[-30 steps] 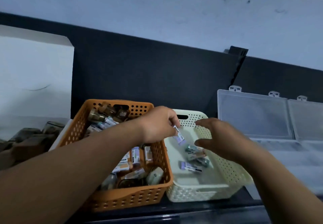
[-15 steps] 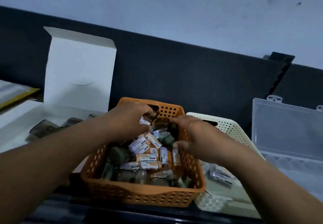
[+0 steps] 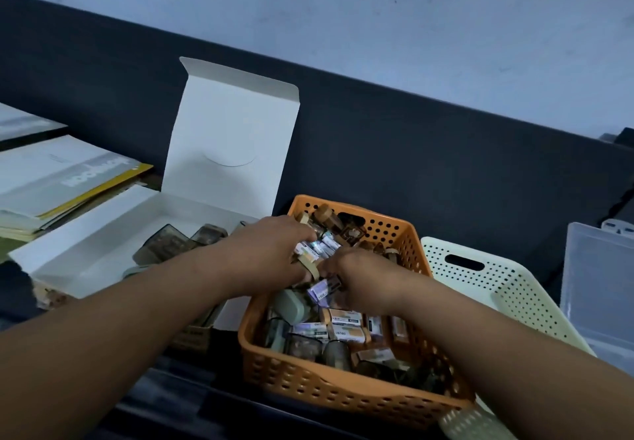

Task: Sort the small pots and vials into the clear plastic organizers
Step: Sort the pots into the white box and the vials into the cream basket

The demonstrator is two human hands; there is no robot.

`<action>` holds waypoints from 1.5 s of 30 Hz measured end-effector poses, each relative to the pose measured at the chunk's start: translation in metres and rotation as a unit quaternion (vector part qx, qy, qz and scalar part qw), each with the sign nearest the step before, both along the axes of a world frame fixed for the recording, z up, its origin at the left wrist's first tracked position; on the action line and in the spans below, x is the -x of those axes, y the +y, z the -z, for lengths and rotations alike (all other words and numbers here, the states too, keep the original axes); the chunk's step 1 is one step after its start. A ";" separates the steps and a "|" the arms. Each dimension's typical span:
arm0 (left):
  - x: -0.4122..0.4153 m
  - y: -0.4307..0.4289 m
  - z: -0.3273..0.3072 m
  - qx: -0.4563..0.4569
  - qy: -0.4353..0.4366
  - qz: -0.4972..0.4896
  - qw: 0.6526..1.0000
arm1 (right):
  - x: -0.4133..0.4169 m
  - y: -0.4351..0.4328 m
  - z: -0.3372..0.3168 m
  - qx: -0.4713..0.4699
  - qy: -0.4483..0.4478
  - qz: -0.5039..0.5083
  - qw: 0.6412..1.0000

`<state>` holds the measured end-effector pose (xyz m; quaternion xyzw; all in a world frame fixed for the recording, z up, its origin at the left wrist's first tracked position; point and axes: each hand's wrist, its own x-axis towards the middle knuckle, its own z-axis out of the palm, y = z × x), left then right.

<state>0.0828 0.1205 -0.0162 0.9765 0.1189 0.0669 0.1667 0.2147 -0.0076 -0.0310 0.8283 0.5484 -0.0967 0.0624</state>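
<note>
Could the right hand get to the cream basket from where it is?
Probably yes. The right hand is in the orange basket, pinching a labelled vial, and the cream basket sits open right beside it; only the orange rim lies between.

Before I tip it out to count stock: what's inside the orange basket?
Labelled vials, dark pots, cork-topped bottles. The left hand and right hand hide the middle.

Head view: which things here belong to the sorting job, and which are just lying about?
Job:
orange basket of vials and pots
labelled vials gripped by the left hand
purple-labelled vial pinched by the right hand
cream basket
clear plastic organizer

Lying about:
open white cardboard box, though dark containers lie in it
stack of booklets
</note>
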 end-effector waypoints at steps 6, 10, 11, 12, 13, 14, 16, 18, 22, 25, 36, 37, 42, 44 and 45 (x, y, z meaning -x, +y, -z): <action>-0.005 0.001 -0.001 0.004 -0.009 0.011 1.000 | -0.006 -0.003 0.002 -0.008 -0.008 0.000 1.000; -0.019 -0.005 -0.002 0.010 -0.015 0.028 0.999 | -0.019 -0.023 -0.020 -0.086 0.005 0.069 0.994; -0.026 -0.008 -0.001 0.008 -0.012 0.034 0.999 | -0.023 -0.031 -0.027 -0.106 -0.006 0.083 0.991; -0.033 -0.012 -0.001 0.006 -0.007 0.040 0.999 | -0.026 -0.040 -0.034 -0.127 -0.022 0.095 0.987; -0.039 -0.015 0.001 0.008 -0.001 0.046 0.999 | -0.029 -0.049 -0.039 -0.147 -0.037 0.107 0.983; -0.046 -0.019 0.002 0.012 0.005 0.053 0.998 | -0.031 -0.059 -0.042 -0.166 -0.046 0.120 0.978; -0.061 -0.027 0.006 0.012 0.029 0.069 0.997 | -0.032 -0.078 -0.046 -0.195 -0.047 0.140 0.970; -0.073 -0.036 0.010 -0.002 0.070 0.085 0.994 | -0.031 -0.093 -0.046 -0.211 -0.047 0.157 0.964; -0.093 -0.050 0.015 -0.079 0.156 0.123 0.977 | -0.034 -0.120 -0.039 -0.219 -0.041 0.198 0.955; -0.098 -0.053 0.019 -0.123 0.160 0.139 0.969 | -0.035 -0.136 -0.034 -0.226 -0.033 0.217 0.949; -0.092 -0.049 -0.028 0.073 0.024 0.088 0.993 | -0.044 -0.171 -0.025 -0.263 -0.006 0.288 0.921; -0.093 -0.056 -0.038 0.122 0.001 0.091 0.988 | -0.045 -0.174 -0.023 -0.258 -0.010 0.297 0.919; -0.113 -0.114 -0.039 0.089 -0.030 0.141 0.986 | -0.050 -0.187 -0.012 -0.223 -0.035 0.335 0.915; -0.123 -0.132 -0.026 0.051 -0.025 0.152 0.987 | -0.053 -0.193 -0.010 -0.225 -0.042 0.352 0.908; -0.126 -0.137 -0.021 0.034 -0.018 0.153 0.987 | -0.054 -0.195 -0.010 -0.231 -0.043 0.359 0.903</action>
